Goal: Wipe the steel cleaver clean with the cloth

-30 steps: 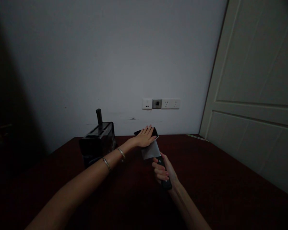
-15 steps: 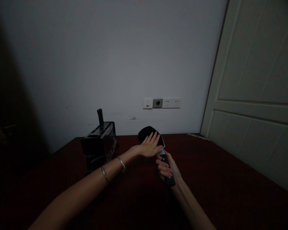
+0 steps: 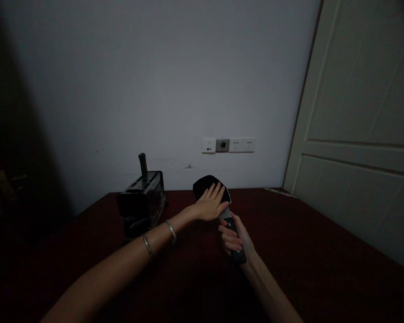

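Observation:
My right hand (image 3: 234, 237) is wrapped around the black riveted handle of a broad-bladed kitchen knife (image 3: 207, 185). The blade looks dark, with a light edge along its right side, and points up and away from me. Flat across the blade's face lies my left hand (image 3: 210, 205), its fingers stretched out and spread; whether it presses or only hovers I cannot tell. Two bracelets are on the left wrist and forearm. Left of the hands stands a black knife block (image 3: 138, 208) with slots on top. One dark knife handle (image 3: 143, 164) sticks up from it.
The dark red tabletop (image 3: 276, 233) runs back to a pale wall (image 3: 175, 89). A row of sockets and switches (image 3: 228, 145) sits low on that wall. At the right rises a white panelled door (image 3: 353, 148). The left side is in deep shadow.
My view has shifted slightly, so the knife block and sockets appear a little further right. Both hands and the knife hold nearly the same pose.

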The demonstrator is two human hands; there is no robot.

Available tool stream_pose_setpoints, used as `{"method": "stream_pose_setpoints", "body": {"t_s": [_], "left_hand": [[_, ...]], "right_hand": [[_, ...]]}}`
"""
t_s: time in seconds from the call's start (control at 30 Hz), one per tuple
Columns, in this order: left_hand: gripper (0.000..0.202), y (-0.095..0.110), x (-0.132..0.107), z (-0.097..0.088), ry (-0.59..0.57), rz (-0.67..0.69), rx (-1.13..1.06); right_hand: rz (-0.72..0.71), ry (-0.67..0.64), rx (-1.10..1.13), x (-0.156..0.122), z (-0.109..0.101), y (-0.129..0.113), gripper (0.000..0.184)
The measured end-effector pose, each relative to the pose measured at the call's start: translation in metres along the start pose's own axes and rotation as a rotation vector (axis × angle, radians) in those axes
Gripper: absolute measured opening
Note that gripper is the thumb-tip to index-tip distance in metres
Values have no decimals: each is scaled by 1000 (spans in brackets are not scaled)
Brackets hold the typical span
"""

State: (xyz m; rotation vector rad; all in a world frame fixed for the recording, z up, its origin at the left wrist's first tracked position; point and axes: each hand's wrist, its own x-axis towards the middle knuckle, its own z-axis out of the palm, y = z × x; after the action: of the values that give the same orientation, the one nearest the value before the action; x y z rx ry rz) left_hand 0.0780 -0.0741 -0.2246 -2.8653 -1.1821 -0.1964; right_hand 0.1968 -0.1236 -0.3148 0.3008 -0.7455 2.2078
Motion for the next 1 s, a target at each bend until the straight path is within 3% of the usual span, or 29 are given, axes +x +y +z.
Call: {"method": "stream_pose_setpoints", "body": {"t_s": [0.23,0.4,0.83,1.0], "left_hand": [[74,-29,27,-1,26,-75,-10],[73,-36,36,-3,12,-112,-1],[67,0,4,6,-80,41,-9],[64,10,-8,8,-124,89,-46]], "right_hand": [[1,34,33,1,0,7,37],[-3,70,48,0,2,9,36],[-103,84,76,-6,-4,-4,29],[-103,14,120,-8,-2,-6,27]]}}
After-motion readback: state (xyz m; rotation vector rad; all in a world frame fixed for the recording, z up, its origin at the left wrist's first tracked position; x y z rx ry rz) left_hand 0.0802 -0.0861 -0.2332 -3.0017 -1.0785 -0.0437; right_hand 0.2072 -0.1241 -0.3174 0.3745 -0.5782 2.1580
